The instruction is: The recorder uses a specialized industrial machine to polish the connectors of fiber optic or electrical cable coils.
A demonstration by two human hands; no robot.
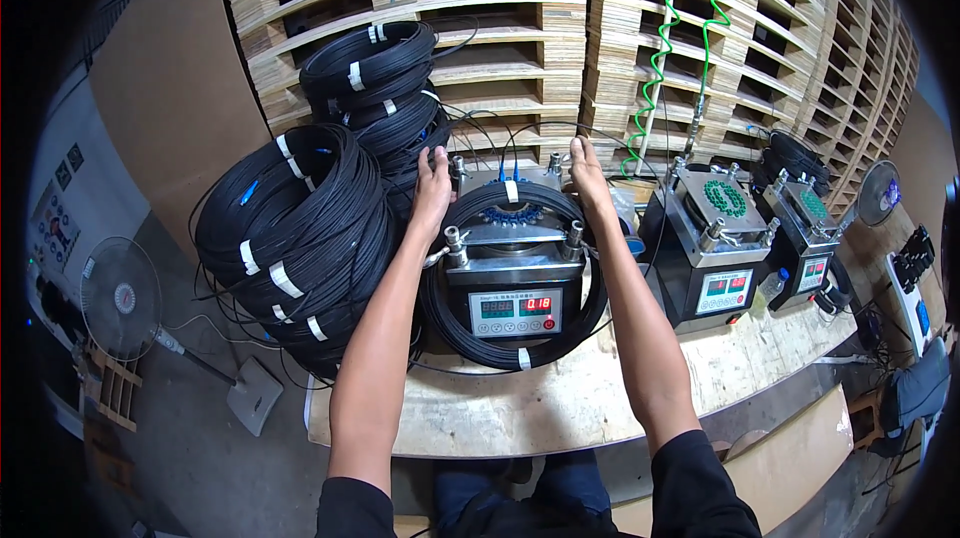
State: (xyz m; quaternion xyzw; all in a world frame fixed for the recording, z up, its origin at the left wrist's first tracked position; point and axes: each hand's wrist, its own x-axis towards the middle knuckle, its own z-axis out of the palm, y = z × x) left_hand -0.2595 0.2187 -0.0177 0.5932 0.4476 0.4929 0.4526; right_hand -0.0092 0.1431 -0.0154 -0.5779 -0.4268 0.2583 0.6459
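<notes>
Fingers extended, my left hand (432,190) and right hand (588,176) flank a black cable coil (488,351); contact I cannot tell.

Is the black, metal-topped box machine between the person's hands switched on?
On: the black, metal-topped box machine shows glowing red digits on its rectangular front display panel.

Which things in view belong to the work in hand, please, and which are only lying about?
Work in hand, apparently:
- black cable coil between left hand and right hand
- nearest machine, display lit

Only nearby, apparently:
- floor fan
- wooden pallets
- large brown board
</notes>
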